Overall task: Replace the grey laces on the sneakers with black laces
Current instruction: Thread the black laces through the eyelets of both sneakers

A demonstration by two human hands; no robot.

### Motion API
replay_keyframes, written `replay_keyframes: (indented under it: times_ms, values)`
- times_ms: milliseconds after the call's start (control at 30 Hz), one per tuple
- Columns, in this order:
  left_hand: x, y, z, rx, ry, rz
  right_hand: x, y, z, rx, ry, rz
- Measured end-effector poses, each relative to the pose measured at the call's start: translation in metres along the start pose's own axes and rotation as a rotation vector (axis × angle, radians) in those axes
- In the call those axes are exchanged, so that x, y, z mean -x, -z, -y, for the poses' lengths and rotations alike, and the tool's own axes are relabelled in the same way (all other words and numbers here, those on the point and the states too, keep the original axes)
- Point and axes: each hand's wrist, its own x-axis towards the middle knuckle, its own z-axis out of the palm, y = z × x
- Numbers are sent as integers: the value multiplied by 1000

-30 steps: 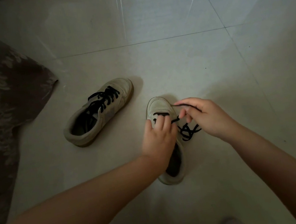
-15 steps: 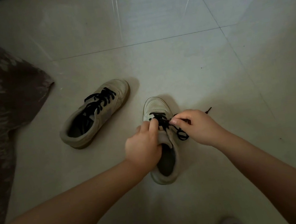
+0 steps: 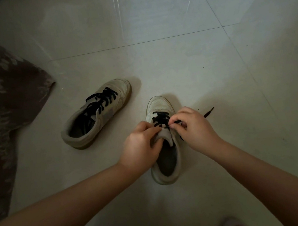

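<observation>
Sitting on the floor, near shoe with left hand gripping its tongue, right hand fingers pinching the black lace, other shoe lying just left, already laced black.

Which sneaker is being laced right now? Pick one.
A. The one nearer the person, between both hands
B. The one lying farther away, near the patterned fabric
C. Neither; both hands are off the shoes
A: the left hand grips the near sneaker at its tongue while the right hand pinches its black lace.
</observation>
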Motion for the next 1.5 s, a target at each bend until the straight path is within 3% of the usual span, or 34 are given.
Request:
replay_keyframes:
  times_ms: [333,600,867,1200,1500]
  values:
    - [4,3,6,85,-31,-32,-1,-1,-1,23,7,-9]
    - [5,2,14,143,-61,-35,2,-15,0,-110,-86,-98]
    - [5,1,19,185,-77,-40,-1,-2,3,-374,-203,28]
    - [6,-3,21,239,-68,-65,1,-8,18,-9,-47,6]
    - [12,-10,16,184,-70,-182,-3,-11,27,94,-155,45]
